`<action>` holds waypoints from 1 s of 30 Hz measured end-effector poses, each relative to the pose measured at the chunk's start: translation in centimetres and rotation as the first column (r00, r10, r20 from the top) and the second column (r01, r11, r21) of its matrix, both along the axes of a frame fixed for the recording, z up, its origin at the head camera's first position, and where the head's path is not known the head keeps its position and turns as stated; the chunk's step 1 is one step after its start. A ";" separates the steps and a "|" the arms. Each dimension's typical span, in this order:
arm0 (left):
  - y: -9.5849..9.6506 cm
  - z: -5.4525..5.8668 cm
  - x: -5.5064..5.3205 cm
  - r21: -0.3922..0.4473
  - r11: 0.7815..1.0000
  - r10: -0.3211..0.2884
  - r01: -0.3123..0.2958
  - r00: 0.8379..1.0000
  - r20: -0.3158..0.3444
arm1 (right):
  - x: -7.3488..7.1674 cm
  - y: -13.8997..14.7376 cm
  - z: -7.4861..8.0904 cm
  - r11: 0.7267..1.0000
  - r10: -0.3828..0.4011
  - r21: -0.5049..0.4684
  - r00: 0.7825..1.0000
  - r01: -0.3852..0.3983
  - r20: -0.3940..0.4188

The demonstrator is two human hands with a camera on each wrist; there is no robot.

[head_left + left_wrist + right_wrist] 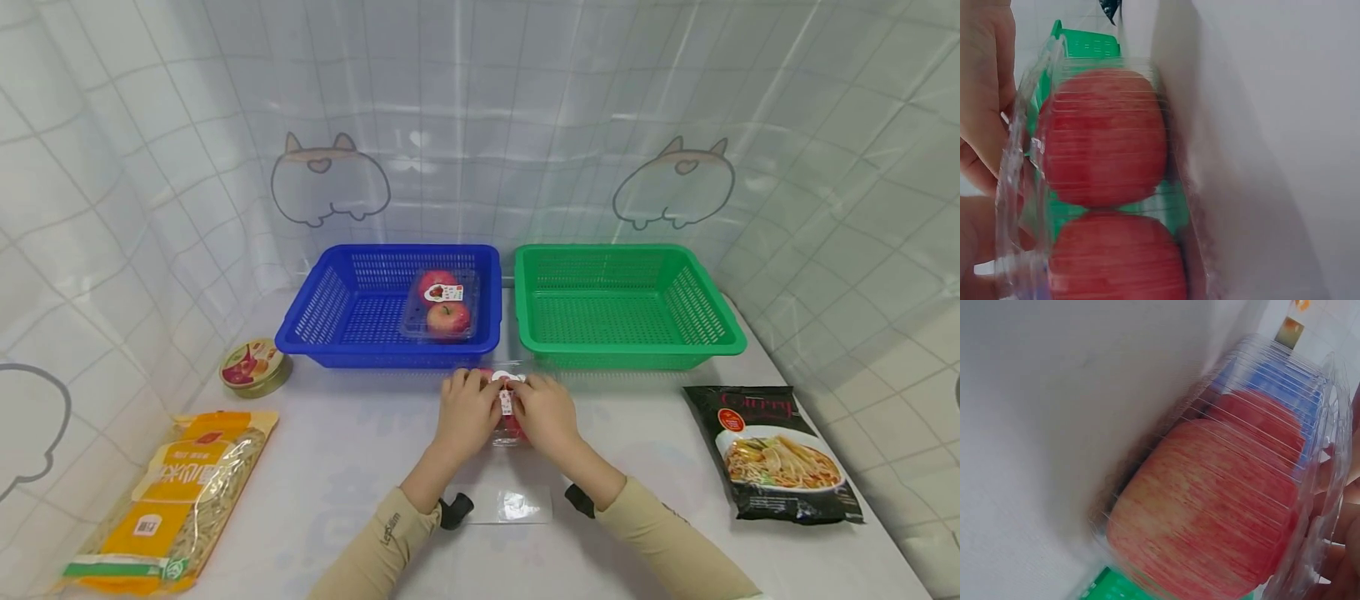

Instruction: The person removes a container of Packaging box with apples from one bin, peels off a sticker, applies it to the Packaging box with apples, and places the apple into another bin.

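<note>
A clear plastic box of apples with a white label stands on the white table in front of the two baskets. My left hand grips its left side and my right hand its right side, with the thumbs close together over the label. In the left wrist view, two red apples show through the ribbed side wall, and fingers lie along the lid's rim. The right wrist view shows a red-yellow apple inside the box, with fingers at the rim. My palms hide part of the box.
Behind stand a blue basket holding another box of apples, and a green basket. To the left lie a round tin and a yellow noodle bag; to the right, a black noodle packet. A flat glossy sheet lies between my wrists.
</note>
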State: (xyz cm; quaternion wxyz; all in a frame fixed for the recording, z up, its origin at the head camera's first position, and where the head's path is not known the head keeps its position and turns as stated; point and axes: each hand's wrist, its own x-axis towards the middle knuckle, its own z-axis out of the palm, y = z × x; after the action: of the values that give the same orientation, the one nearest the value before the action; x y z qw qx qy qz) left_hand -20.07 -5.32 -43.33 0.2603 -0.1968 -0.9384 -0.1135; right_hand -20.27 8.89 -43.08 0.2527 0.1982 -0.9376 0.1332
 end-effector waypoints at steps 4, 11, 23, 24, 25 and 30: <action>-0.3 -0.2 0.0 -0.012 1.000 0.026 -0.025 0.987 0.160 | 0.1 0.2 -0.2 0.999 -0.031 0.036 0.999 0.031 0.025; -1.3 -0.1 -0.4 0.019 0.998 0.047 -0.059 0.921 0.388 | 0.0 1.0 -0.7 0.997 -0.067 0.053 0.978 0.058 0.198; -2.5 0.0 -0.1 0.111 0.989 0.036 -0.099 0.884 0.467 | 0.1 2.4 -0.9 0.983 -0.016 -0.168 0.939 0.079 0.344; -2.7 -0.1 -0.1 0.147 0.983 0.027 -0.109 0.879 0.476 | 0.0 2.6 -0.9 0.961 0.024 -0.263 0.924 0.084 0.382; -2.9 -0.3 -0.1 0.186 0.975 0.016 -0.121 0.875 0.484 | 0.0 2.8 -0.9 0.926 0.073 -0.365 0.902 0.097 0.425; -3.6 -1.1 0.0 0.405 0.895 -0.061 -0.185 0.851 0.522 | -0.2 3.5 -0.8 0.647 0.288 -0.715 0.782 0.266 0.552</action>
State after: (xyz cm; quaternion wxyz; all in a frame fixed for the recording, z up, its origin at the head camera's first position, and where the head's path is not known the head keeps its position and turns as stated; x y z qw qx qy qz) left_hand -20.09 -8.95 -44.42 0.0373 -0.0631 -0.9288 -0.3633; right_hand -20.46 12.44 -43.91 -0.0132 0.0235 -0.8186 0.5737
